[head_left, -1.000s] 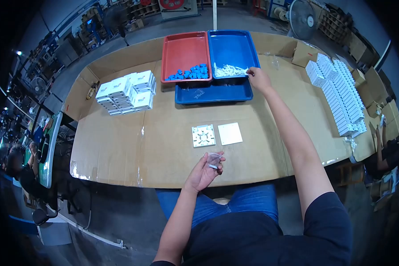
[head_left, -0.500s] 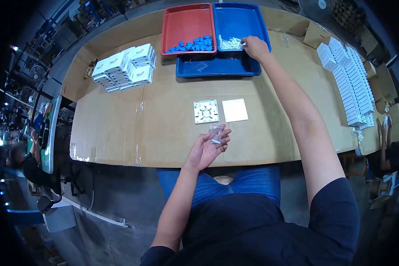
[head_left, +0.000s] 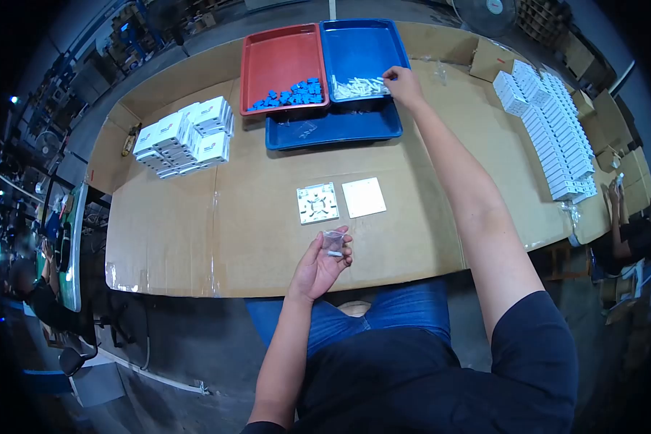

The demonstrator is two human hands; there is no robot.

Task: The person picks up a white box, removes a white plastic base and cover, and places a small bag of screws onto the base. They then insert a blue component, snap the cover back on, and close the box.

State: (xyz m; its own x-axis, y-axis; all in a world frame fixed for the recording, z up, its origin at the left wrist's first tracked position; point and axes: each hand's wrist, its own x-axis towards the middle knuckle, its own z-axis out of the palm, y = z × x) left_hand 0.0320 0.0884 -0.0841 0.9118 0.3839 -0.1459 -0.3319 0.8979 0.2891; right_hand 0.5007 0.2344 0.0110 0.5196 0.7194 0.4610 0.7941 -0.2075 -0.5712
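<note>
My left hand is closed around a small clear plastic bag, with a short white piece inside near its bottom. It hangs just in front of the table's near side. My right hand reaches to the right side of the blue tray, its fingers pinched at the edge of a pile of small white sticks. What the fingertips hold there is too small to make out. Beyond my left hand, an open white square box part with a moulded inside lies beside a flat white square cover.
A red tray with several blue pieces adjoins the blue tray. In front sits another blue tray with a clear scrap inside. White boxes are stacked left; long rows of white units stand right. Other people sit at both sides.
The view has shifted, so the table appears lower and further left. My right hand is still at the white sticks, and my left hand still holds the bag.
</note>
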